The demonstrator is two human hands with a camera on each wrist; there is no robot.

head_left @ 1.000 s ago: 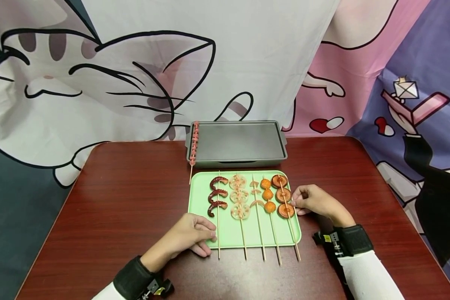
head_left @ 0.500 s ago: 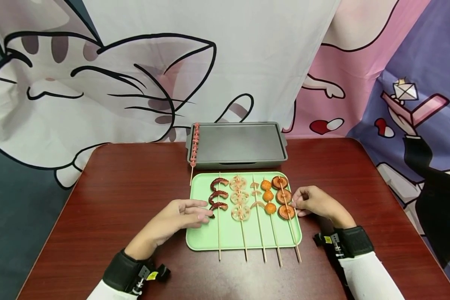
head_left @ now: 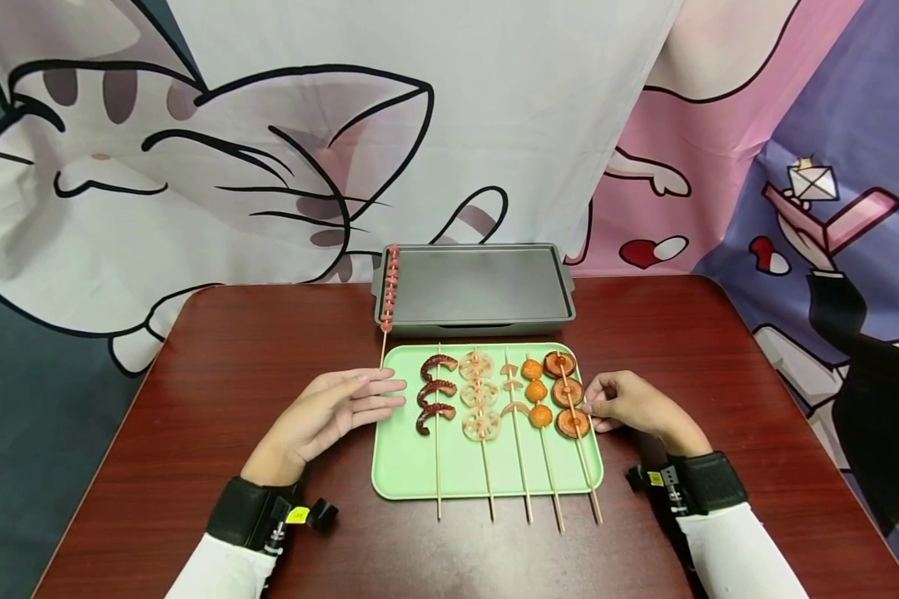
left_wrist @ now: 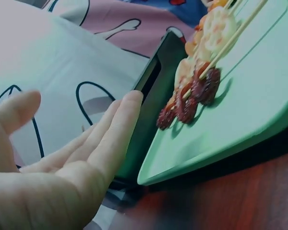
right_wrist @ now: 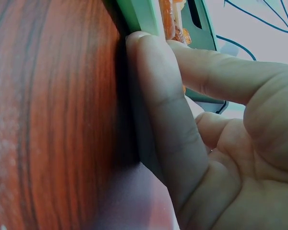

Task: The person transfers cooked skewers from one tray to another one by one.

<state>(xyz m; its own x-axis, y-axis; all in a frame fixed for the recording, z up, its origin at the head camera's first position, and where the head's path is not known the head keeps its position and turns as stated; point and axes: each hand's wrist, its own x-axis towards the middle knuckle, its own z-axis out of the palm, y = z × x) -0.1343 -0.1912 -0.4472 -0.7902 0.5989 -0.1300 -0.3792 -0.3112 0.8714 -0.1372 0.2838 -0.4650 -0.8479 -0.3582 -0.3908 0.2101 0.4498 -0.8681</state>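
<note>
A light green tray [head_left: 400, 470] lies on the table, bearing several skewers side by side. From the left come a dark red octopus-tentacle skewer [head_left: 436, 388], a lotus-root-slice skewer [head_left: 480, 424], one with thin pale pieces [head_left: 514, 407], an orange-ball skewer [head_left: 539, 415] and a mushroom skewer [head_left: 572, 423]. My left hand [head_left: 330, 420] hovers with straight fingers at the tray's left edge, holding nothing. Between thumb and fingers, my right hand [head_left: 629, 405] pinches the tray's right rim, as the right wrist view shows at the green edge [right_wrist: 144, 19].
Behind the tray stands a grey rectangular grill pan [head_left: 479, 287]. A pink meat skewer [head_left: 389, 287] lies along its left side, its stick jutting toward me. The brown table [head_left: 270, 333] ends at a printed cloth backdrop [head_left: 524, 125].
My left hand has left the tray's front left edge, moved up and back past the tentacle skewer, and spread its fingers. The right hand keeps its place on the rim.
</note>
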